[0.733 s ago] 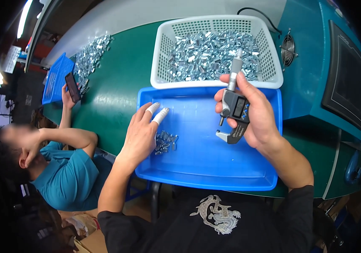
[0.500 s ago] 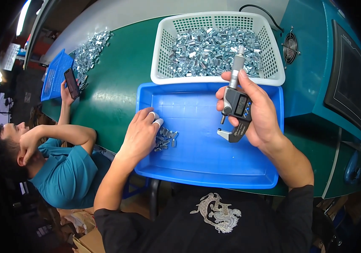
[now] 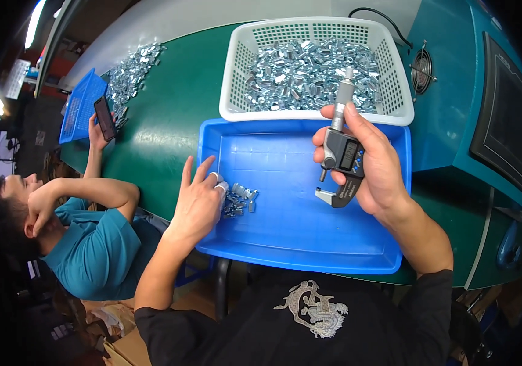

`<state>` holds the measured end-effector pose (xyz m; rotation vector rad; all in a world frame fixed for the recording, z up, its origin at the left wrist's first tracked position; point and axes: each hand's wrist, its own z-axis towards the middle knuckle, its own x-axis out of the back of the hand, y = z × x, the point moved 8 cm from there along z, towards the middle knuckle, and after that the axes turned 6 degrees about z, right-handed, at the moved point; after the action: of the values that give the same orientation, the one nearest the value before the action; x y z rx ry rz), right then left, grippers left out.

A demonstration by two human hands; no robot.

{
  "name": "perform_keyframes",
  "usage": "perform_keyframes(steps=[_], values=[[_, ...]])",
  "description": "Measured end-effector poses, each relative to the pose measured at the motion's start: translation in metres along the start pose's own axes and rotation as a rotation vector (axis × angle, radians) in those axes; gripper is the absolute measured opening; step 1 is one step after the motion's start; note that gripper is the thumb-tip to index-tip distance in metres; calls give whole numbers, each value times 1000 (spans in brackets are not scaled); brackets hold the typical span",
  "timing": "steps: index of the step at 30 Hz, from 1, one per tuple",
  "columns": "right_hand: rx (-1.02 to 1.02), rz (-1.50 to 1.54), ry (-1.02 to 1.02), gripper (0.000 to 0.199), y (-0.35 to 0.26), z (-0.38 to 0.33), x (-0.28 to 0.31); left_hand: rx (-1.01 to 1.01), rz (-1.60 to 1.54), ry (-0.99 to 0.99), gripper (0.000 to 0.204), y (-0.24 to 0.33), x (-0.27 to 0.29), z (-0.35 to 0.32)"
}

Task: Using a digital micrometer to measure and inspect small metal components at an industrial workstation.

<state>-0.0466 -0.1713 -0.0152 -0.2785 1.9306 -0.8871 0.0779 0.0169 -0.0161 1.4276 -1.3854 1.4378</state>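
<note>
Right hand [image 3: 378, 174] — fingers closed round micrometer [image 3: 351, 157], over blue tray [image 3: 303, 235]. Left hand [image 3: 197, 204] — fingers part-spread beside metal pieces [image 3: 252, 206] in tray, hold unclear. Risk: loosened right grip could drop micrometer.

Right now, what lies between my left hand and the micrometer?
In the head view, a small pile of metal pieces beside your left hand, then the bottom of the blue tray, up to the micrometer.
</note>
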Motion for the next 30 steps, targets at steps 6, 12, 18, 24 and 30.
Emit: perform_keyframes(steps=[6, 12, 18, 24, 30], values=[[6, 52, 38, 42, 2, -1, 2, -5, -21, 101, 20, 5, -4, 5], [3, 34, 29, 40, 2, -5, -1, 32, -56, 119, 18, 3, -11, 16], [1, 42, 42, 40, 2, -2, 4, 34, -578, 278, 18, 11, 23, 38], [27, 44, 5, 43, -2, 1, 4, 12, -1412, 293, 15, 49, 37, 59], [39, 55, 26, 43, -4, 1, 5, 129, -1740, 136, 19, 61, 20, 61]])
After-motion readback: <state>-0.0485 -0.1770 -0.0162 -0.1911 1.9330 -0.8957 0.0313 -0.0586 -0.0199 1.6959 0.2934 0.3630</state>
